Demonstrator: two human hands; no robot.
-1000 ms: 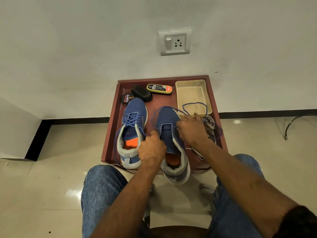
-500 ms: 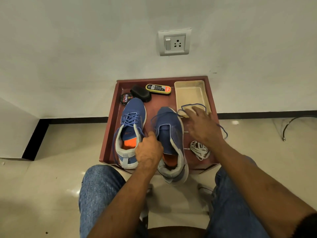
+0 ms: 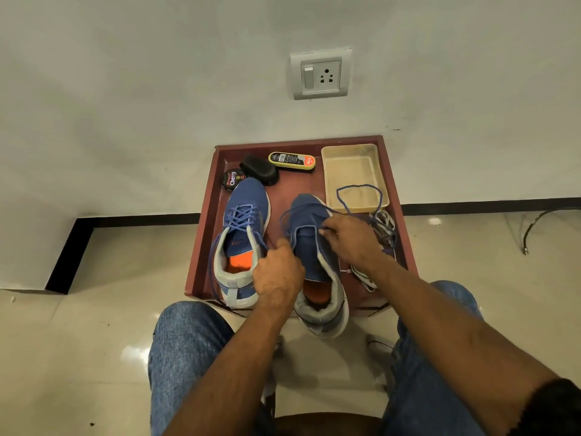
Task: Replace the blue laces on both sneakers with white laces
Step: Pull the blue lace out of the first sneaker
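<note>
Two blue sneakers stand in a maroon tray (image 3: 201,247). The left sneaker (image 3: 245,202) is fully laced in blue. The right sneaker (image 3: 309,247) has its blue lace (image 3: 358,187) mostly pulled loose, looping over the beige container. My left hand (image 3: 278,275) grips the right sneaker's left collar edge. At the sneaker's eyelets, my right hand (image 3: 352,240) pinches the blue lace. White laces (image 3: 382,225) lie bundled in the tray to the right, partly hidden by my right forearm.
At the tray's back are a polish tin (image 3: 232,179), a black brush (image 3: 259,169), a yellow sponge applicator (image 3: 292,161) and an empty beige container (image 3: 353,171). The tray sits on the tiled floor against the wall. My knees flank its near edge.
My right hand moved from over the beige container back to the right sneaker's eyelets and pinched the lace again. The left hand stayed on the sneaker.
</note>
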